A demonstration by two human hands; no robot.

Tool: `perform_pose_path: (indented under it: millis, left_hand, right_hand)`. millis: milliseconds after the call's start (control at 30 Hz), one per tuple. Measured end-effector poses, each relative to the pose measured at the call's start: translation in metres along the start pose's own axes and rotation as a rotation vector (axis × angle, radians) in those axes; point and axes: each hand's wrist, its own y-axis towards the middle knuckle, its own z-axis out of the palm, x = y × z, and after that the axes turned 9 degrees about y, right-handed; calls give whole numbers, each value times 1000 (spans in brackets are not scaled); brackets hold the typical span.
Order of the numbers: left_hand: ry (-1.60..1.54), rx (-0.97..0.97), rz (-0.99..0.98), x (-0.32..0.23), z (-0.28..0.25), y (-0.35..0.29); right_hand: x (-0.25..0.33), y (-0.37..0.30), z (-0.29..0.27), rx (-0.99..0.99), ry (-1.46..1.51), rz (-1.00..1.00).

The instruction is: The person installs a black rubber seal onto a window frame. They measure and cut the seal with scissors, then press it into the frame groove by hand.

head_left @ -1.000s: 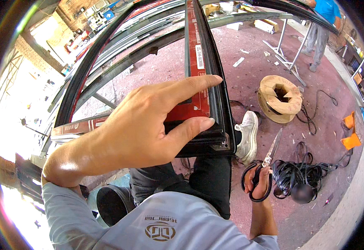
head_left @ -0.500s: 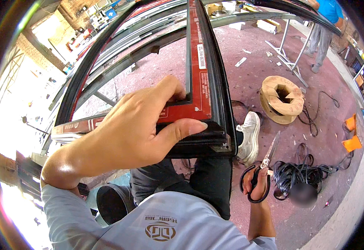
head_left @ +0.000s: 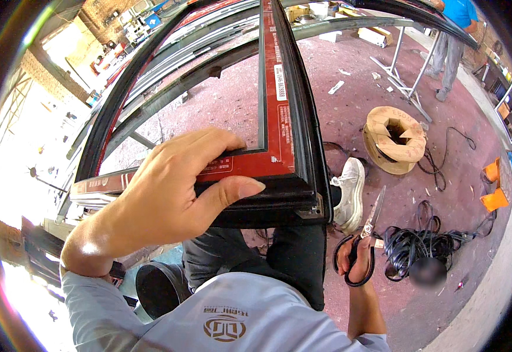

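A large window frame (head_left: 280, 138) stands in front of me, black at its edges with red protective film on its face. My left hand (head_left: 173, 185) lies across the lower bar near its right corner. Its fingers reach over the inner edge, and the thumb presses along the black rubber seal (head_left: 279, 186) on the outer side. The fingertips are partly hidden behind the bar. Low on the right, my right hand (head_left: 358, 261) holds black-handled scissors (head_left: 373, 214) by the loops, blades pointing up and slightly parted. They are apart from the frame.
A tangled heap of black rubber strip (head_left: 423, 237) lies on the floor beside the scissors. Beyond it are a wooden spool (head_left: 395, 134) and an orange piece (head_left: 493, 199). A metal stand (head_left: 405, 88) and a person in a blue shirt (head_left: 458, 14) are at the far right.
My left hand has slid left along the lower bar, away from the corner, exposing more of the black seal. The scissors in my right hand have shifted slightly left.
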Motion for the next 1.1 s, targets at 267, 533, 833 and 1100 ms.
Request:
perform_pose_path:
  millis: [267,533,833,1100]
  left_hand:
    - [-4,25,-28,8,-6,-6]
    - [-8,-7,-69,6,-6,-8]
    - [27,68,-211,25,-19,-31]
    - [-160,137,-390,16,-20,-23]
  right_hand:
    - [-1,0,5,-7,-34,-5]
    - [-15,2,-1,-13,14,58]
    - [-9,2,9,-102,-63,76]
    - [-14,9,8,-92,-44,77]
